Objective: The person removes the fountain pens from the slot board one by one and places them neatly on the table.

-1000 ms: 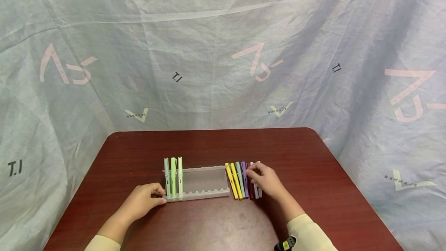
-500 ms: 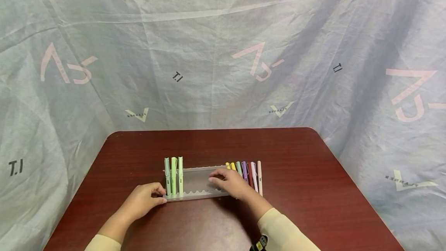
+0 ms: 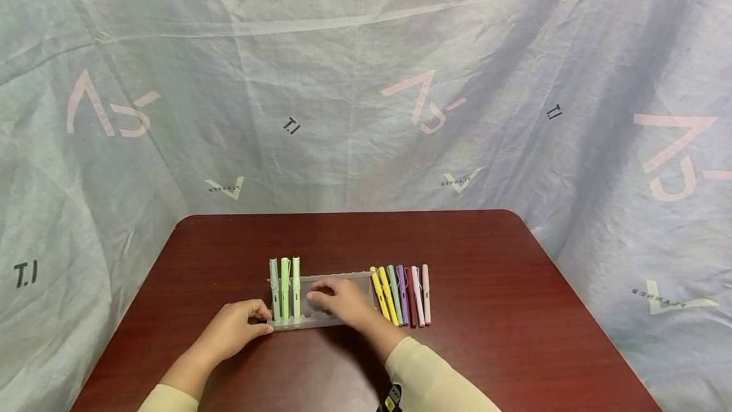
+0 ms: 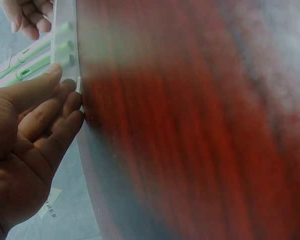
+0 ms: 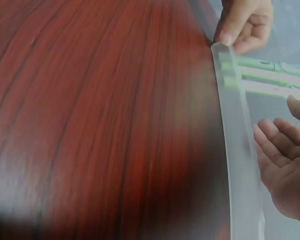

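A clear plastic pen rack (image 3: 311, 323) with notched edges lies on the table. Three capped pens sit at its left end: a grey-green pen (image 3: 274, 291), a light green pen (image 3: 284, 291) and a pale green pen (image 3: 296, 291). My left hand (image 3: 237, 330) grips the rack's near left corner, thumb on the edge and fingers bent against it. Over the middle of the rack hovers my right hand (image 3: 342, 301), just right of the pens. In the right wrist view that hand (image 5: 285, 160) has relaxed fingers, thumb apart, and nothing between them.
Right of the rack lies a row of several pens, among them a yellow pen (image 3: 380, 296), a purple pen (image 3: 403, 295), a dark red pen (image 3: 411, 297) and a beige pen (image 3: 426, 294). Grey printed cloth (image 3: 343, 145) hangs behind the dark red-brown table (image 3: 486, 272).
My right hand has moved left from the pen row to above the rack, uncovering the row. The left hand, the rack and the pens in it have stayed in place.
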`<state>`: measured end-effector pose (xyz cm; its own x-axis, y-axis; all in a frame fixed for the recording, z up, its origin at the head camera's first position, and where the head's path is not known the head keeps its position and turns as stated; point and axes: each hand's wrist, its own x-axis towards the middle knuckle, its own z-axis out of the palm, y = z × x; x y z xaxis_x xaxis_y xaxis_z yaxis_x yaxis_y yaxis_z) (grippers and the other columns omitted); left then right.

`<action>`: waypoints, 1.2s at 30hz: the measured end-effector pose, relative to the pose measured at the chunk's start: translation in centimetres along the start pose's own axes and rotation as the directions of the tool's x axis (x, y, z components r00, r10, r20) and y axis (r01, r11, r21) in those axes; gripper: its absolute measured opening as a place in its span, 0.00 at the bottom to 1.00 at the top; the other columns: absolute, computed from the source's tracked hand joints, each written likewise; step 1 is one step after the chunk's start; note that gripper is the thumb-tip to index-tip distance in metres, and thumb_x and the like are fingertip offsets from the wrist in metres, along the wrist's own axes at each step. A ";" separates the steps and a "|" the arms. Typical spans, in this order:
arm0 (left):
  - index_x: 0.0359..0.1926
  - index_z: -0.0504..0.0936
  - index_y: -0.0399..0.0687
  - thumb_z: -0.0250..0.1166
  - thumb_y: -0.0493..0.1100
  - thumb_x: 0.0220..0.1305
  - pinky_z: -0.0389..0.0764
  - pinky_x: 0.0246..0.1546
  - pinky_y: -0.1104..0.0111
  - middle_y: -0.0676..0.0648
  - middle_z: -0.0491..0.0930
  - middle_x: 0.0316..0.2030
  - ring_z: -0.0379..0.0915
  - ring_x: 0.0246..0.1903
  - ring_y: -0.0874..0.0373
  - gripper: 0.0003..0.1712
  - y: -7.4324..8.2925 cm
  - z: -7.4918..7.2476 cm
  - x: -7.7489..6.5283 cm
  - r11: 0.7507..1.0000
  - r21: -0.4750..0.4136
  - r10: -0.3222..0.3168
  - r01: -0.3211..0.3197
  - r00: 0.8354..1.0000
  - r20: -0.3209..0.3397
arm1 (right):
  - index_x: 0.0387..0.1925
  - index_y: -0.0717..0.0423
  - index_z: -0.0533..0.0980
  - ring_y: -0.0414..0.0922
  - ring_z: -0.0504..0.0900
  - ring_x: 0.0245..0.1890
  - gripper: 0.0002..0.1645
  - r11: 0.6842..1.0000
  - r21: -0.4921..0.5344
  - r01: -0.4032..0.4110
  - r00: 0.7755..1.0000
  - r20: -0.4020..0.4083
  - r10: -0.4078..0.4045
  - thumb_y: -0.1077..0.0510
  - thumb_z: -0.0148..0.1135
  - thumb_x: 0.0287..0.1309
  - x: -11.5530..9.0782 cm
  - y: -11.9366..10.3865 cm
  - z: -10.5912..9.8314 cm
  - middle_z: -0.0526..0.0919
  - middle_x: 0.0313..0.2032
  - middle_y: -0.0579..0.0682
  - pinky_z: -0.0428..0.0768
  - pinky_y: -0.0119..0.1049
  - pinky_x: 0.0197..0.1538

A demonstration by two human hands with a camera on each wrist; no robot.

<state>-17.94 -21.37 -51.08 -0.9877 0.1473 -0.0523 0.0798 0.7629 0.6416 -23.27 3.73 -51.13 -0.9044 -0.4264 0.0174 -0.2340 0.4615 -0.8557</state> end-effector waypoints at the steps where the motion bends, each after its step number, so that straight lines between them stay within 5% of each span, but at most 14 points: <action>1: 0.32 0.82 0.59 0.75 0.45 0.54 0.78 0.39 0.66 0.60 0.84 0.34 0.79 0.36 0.66 0.08 0.0 0.0 0.0 1.000 -0.002 -0.001 0.001 1.000 -0.001 | 0.48 0.54 0.82 0.42 0.83 0.27 0.21 1.000 0.013 -0.003 1.000 0.000 0.003 0.44 0.64 0.63 0.1 -0.2 0.3 0.86 0.30 0.47 0.78 0.30 0.30; 12: 0.33 0.82 0.60 0.75 0.45 0.54 0.78 0.40 0.65 0.61 0.84 0.35 0.78 0.36 0.66 0.08 0.0 0.1 -0.2 1.000 -0.003 -0.014 0.015 1.000 0.014 | 0.43 0.54 0.83 0.42 0.82 0.24 0.13 0.998 0.064 -0.022 1.000 -0.013 0.023 0.51 0.66 0.62 0.8 -0.8 2.5 0.85 0.28 0.46 0.77 0.30 0.27; 29: 0.32 0.82 0.60 0.75 0.44 0.54 0.78 0.38 0.66 0.61 0.84 0.34 0.79 0.36 0.66 0.09 0.0 0.1 -0.1 1.000 -0.003 0.003 -0.003 1.000 0.002 | 0.35 0.53 0.82 0.41 0.82 0.21 0.08 1.000 0.024 -0.017 0.999 -0.037 0.018 0.53 0.67 0.60 1.1 -1.6 2.9 0.84 0.25 0.48 0.76 0.28 0.24; 36: 0.32 0.82 0.60 0.75 0.43 0.53 0.78 0.37 0.68 0.61 0.84 0.33 0.79 0.35 0.66 0.09 0.0 0.0 -0.1 1.000 0.001 0.023 -0.023 1.000 -0.011 | 0.38 0.50 0.82 0.32 0.78 0.23 0.08 0.998 0.054 0.034 0.997 -0.074 -0.030 0.51 0.66 0.62 0.9 -1.7 2.3 0.84 0.27 0.43 0.75 0.26 0.29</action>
<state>-17.88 -21.37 -51.02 -0.9870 0.1577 -0.0295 0.1022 0.7599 0.6419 -22.84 0.73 -50.87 -0.9209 -0.3812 0.0814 -0.2451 0.4039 -0.8814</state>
